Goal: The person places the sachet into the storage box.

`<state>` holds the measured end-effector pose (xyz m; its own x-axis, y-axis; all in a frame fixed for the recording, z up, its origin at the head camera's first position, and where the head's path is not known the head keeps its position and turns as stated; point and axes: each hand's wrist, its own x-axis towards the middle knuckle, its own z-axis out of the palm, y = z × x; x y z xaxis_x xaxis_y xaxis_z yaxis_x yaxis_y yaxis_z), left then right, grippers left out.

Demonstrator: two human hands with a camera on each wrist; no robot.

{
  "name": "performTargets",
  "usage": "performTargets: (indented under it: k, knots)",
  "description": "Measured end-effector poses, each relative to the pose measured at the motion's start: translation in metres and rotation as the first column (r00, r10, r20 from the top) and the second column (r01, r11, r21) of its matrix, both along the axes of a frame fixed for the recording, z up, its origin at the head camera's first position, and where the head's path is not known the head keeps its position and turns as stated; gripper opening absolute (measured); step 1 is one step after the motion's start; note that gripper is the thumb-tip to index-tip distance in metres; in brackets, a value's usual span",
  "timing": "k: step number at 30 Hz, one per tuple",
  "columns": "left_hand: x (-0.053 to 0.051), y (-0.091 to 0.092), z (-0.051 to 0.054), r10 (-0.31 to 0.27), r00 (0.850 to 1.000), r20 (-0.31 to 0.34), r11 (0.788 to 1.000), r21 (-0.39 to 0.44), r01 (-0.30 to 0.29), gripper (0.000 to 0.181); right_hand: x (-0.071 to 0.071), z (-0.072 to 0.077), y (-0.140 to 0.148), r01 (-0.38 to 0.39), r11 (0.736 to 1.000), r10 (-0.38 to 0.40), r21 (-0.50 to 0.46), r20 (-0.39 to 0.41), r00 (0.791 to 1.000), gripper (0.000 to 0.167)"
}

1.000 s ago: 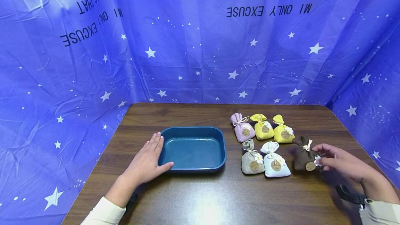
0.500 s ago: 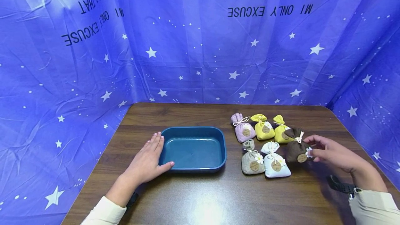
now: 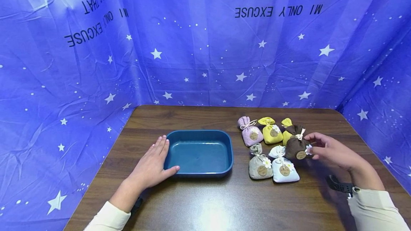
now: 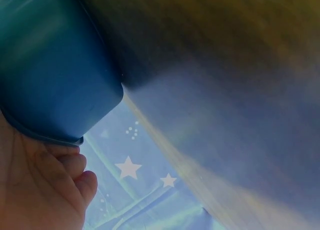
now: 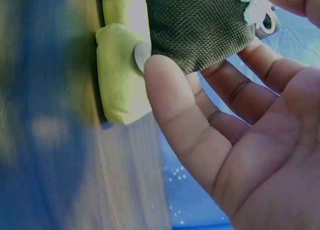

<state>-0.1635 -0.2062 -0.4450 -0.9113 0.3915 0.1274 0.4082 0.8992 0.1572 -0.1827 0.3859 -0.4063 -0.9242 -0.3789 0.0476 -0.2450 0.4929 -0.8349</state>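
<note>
My right hand (image 3: 335, 152) pinches a dark brown drawstring sachet (image 3: 296, 145) by its side, with a white flower and round tag showing. The sachet is held up, partly covering a yellow sachet (image 3: 287, 136). In the right wrist view, thumb and fingers lie about the brown sachet's cloth (image 5: 200, 30), beside a yellow sachet (image 5: 120, 75). My left hand (image 3: 151, 165) rests on the left rim of a teal rectangular tray (image 3: 230, 145), fingers straight and thumb along its front edge. The left wrist view shows the tray's outer wall (image 4: 55, 75) above the left hand (image 4: 40, 185).
Beside the brown sachet lie a lilac sachet (image 3: 252, 136), another yellow sachet (image 3: 271, 136), a grey sachet (image 3: 259, 168) and a white sachet (image 3: 284, 175). All are on a wooden table (image 3: 179, 202). A blue star-printed curtain (image 3: 205, 45) surrounds the table's back and sides.
My right hand has carried the brown sachet leftward and slightly toward the table's back, until it overlaps the right-hand yellow sachet in view. The left hand and tray have stayed put.
</note>
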Motion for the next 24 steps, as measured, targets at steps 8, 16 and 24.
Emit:
performTargets:
  k: [8,16,24]
  knots:
    - [-0.001,-0.001,0.001,-0.005,1.000,-0.008,1.000,0.000,0.005,0.101,-0.012,0.001,-0.016,0.019,1.000,-0.019,-0.006,-0.017,1.000,0.028]
    - [-0.001,0.000,0.000,-0.006,1.000,-0.013,1.000,-0.001,0.006,0.101,-0.022,0.005,-0.034,0.021,0.999,-0.021,-0.032,-0.007,1.000,0.030]
    - [0.000,0.000,0.000,-0.009,1.000,-0.015,1.000,0.008,0.009,0.100,-0.034,0.005,-0.055,-0.012,0.998,0.014,-0.069,0.038,0.999,0.035]
